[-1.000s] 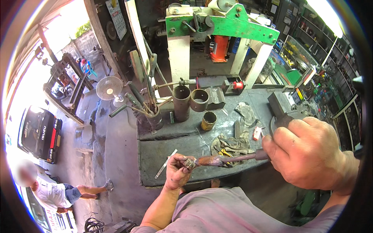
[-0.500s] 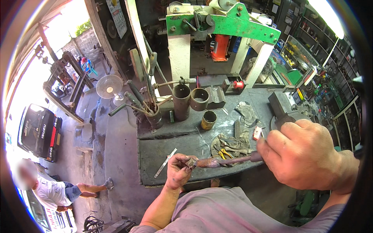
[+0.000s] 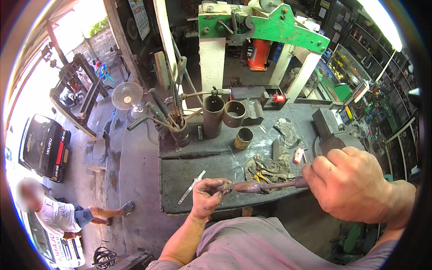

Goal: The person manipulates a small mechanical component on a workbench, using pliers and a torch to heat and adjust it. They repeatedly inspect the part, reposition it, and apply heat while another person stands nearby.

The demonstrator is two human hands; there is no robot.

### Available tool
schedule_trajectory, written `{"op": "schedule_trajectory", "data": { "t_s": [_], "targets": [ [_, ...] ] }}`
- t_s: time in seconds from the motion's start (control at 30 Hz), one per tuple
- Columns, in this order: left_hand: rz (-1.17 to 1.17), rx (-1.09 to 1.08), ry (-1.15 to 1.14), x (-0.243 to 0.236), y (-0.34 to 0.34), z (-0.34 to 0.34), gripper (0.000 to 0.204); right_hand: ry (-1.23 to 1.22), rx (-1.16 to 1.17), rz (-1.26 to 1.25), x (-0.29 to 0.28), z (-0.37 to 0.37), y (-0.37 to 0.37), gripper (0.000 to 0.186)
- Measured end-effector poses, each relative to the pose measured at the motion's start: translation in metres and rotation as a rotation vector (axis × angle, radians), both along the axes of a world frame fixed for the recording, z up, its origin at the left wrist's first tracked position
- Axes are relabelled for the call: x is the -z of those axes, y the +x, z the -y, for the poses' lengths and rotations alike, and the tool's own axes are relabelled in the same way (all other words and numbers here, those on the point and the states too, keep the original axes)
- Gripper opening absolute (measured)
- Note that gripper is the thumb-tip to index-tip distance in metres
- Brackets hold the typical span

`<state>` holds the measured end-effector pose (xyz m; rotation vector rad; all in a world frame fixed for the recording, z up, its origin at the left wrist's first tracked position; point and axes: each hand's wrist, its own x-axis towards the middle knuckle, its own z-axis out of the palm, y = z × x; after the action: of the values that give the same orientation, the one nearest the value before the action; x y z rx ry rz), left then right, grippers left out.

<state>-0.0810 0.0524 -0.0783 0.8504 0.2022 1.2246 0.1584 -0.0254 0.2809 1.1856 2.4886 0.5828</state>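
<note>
My right hand point(image 3: 348, 184) is closed round the dark grip end of a long metal rod point(image 3: 279, 185), which points left across the table's front edge. Toward its far end the rod swells into a rough, brownish rounded section. At that tip my left hand point(image 3: 208, 197) pinches a small metal piece, mostly hidden by the fingers and touching or nearly touching the rod. Just behind the rod lie a crumpled dirty glove point(image 3: 270, 168) and yellow-handled pliers point(image 3: 259, 177). A metal ruler point(image 3: 191, 187) rests left of my left hand.
On the dark workbench point(image 3: 180, 168) stand a tall metal tube point(image 3: 213, 118), a shorter ring point(image 3: 234, 114), a yellowish can point(image 3: 243, 138) and a tool-filled holder point(image 3: 181, 134). A green press frame point(image 3: 265, 29) rises behind. A person point(image 3: 58, 216) is at the left, near parked vehicles.
My left fingers have closed further over the small metal piece, which showed more plainly before. The rod's tip now sits against those fingers. The whole view has shifted slightly.
</note>
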Motion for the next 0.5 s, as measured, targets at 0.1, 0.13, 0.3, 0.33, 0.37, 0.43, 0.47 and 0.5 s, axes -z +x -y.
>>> {"op": "schedule_trajectory", "data": {
  "t_s": [0.1, 0.13, 0.3, 0.33, 0.37, 0.43, 0.47, 0.5],
  "targets": [
    [-0.057, 0.0, 0.024, -0.0032, -0.0027, 0.0001, 0.039, 0.026, -0.032, -0.035, 0.0016, 0.0, -0.0002, 0.013],
    [-0.067, -0.002, 0.032, -0.0042, -0.0028, 0.0006, 0.039, 0.034, -0.035, -0.034, 0.0018, 0.0007, -0.0006, 0.013],
    [-0.059, -0.017, 0.017, -0.0045, -0.0003, 0.0017, 0.04, 0.062, -0.039, -0.04, 0.003, 0.0022, -0.0012, 0.01],
    [-0.058, -0.03, 0.016, -0.0037, 0.0006, 0.0017, 0.04, 0.057, -0.043, -0.038, 0.0032, 0.0017, -0.0007, 0.01],
    [-0.047, -0.039, 0.017, -0.0028, 0.0013, 0.0013, 0.04, 0.053, -0.046, -0.036, 0.0031, 0.0008, 0.0001, 0.011],
    [-0.034, -0.033, 0.017, -0.0014, 0.0015, 0.0001, 0.039, 0.044, -0.052, -0.029, 0.0028, -0.0001, 0.0011, 0.012],
    [-0.015, -0.026, 0.016, -0.001, 0.0015, -0.0003, 0.039, 0.039, -0.054, -0.024, 0.0024, -0.0002, 0.0014, 0.012],
    [-0.035, -0.035, 0.012, -0.0009, 0.0015, -0.0001, 0.039, 0.033, -0.057, -0.019, 0.0024, -0.0002, 0.0015, 0.012]
  ]
}}
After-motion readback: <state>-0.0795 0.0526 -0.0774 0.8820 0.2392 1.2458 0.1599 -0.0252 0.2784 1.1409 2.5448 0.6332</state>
